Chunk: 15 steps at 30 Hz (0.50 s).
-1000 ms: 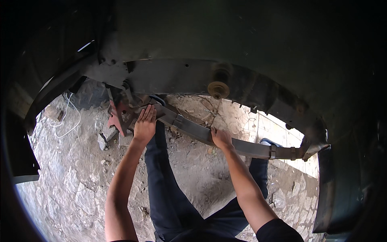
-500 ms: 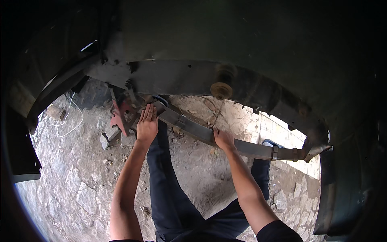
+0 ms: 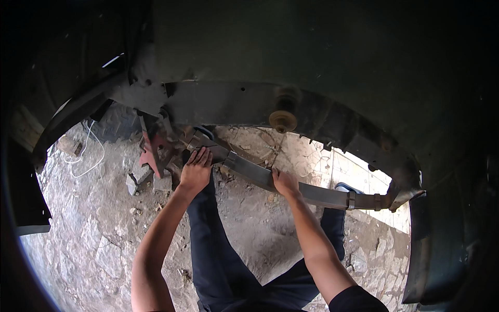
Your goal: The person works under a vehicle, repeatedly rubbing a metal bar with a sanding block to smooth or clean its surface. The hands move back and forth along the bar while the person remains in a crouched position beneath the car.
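A long, curved steel leaf spring [image 3: 249, 170] slants from upper left to lower right beneath the dark vehicle frame [image 3: 218, 104]. My left hand [image 3: 196, 169] rests on it near its left end, fingers stretched out over the metal and a little apart; its thumb does not show clearly. Around the spring's middle, my right hand [image 3: 286, 183] is closed, thumb on top and the other fingers mostly hidden. A metal clamp [image 3: 351, 200] wraps the spring toward its right end, which meets a bracket [image 3: 404, 196] on the frame.
Left of my left hand stands a red metal stand [image 3: 151, 156], with broken grey blocks [image 3: 137, 179] beside it. A white cord [image 3: 96, 165] lies on the rough stone ground near a brick [image 3: 69, 145]. A round rusty bump stop [image 3: 283, 120] hangs from the frame. My legs [image 3: 218, 244] straddle the space below.
My left hand has slid down and slightly right along the spring, uncovering more of its left end. My right hand keeps its place on the spring. The view has shifted slightly.
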Each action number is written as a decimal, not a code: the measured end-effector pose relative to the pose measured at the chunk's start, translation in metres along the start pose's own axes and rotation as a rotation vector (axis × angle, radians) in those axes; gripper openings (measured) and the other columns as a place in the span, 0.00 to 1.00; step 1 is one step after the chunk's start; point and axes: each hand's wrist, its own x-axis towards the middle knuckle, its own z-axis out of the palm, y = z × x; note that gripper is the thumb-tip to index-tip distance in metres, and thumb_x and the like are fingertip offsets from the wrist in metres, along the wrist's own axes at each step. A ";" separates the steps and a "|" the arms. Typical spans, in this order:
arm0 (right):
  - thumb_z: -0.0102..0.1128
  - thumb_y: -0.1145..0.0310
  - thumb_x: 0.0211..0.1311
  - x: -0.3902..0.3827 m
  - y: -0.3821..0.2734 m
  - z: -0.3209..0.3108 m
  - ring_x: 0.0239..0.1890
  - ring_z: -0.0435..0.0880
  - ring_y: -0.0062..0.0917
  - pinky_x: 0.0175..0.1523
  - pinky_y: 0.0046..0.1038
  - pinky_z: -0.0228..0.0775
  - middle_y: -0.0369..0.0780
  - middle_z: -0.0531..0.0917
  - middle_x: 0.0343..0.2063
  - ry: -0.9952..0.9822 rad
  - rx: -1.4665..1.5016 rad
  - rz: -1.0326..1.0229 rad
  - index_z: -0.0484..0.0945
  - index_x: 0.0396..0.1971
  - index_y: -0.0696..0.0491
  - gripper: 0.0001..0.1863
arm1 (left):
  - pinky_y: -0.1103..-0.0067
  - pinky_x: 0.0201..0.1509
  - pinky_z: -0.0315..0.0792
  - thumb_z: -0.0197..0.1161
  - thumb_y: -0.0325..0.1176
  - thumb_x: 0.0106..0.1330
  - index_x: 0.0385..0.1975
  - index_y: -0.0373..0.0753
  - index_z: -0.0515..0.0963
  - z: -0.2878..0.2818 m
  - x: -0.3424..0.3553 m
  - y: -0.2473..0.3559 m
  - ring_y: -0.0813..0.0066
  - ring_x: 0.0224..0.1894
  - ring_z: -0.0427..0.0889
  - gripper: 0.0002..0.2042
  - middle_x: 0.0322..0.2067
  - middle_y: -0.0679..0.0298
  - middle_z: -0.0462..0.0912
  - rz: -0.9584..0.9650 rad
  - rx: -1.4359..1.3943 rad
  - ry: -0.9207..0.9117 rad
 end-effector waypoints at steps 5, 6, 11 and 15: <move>0.35 0.50 0.73 -0.002 -0.012 -0.005 0.43 0.82 0.46 0.52 0.45 0.71 0.53 0.84 0.38 -0.058 -0.005 0.007 0.80 0.39 0.58 0.29 | 0.65 0.69 0.60 0.57 0.32 0.63 0.51 0.30 0.76 0.002 -0.007 0.027 0.60 0.65 0.68 0.19 0.57 0.51 0.75 -0.091 -0.060 0.060; 0.35 0.49 0.73 -0.002 -0.007 -0.005 0.43 0.82 0.46 0.52 0.45 0.71 0.53 0.84 0.38 -0.043 -0.019 0.013 0.80 0.39 0.58 0.29 | 0.65 0.69 0.61 0.57 0.32 0.63 0.51 0.30 0.77 0.007 -0.007 0.039 0.59 0.65 0.69 0.18 0.57 0.51 0.75 -0.057 -0.090 0.042; 0.34 0.49 0.73 0.001 -0.003 0.000 0.43 0.82 0.45 0.51 0.45 0.71 0.53 0.84 0.38 -0.014 -0.017 -0.003 0.81 0.38 0.57 0.29 | 0.66 0.70 0.61 0.56 0.31 0.63 0.53 0.29 0.75 0.010 0.006 0.027 0.59 0.65 0.69 0.19 0.57 0.50 0.75 -0.230 -0.110 0.139; 0.35 0.49 0.72 0.000 0.002 0.002 0.42 0.83 0.46 0.51 0.45 0.71 0.51 0.84 0.36 -0.019 -0.026 -0.003 0.81 0.38 0.57 0.29 | 0.66 0.70 0.61 0.55 0.31 0.65 0.54 0.28 0.74 0.016 0.005 0.066 0.59 0.65 0.69 0.19 0.59 0.49 0.73 -0.111 -0.180 0.039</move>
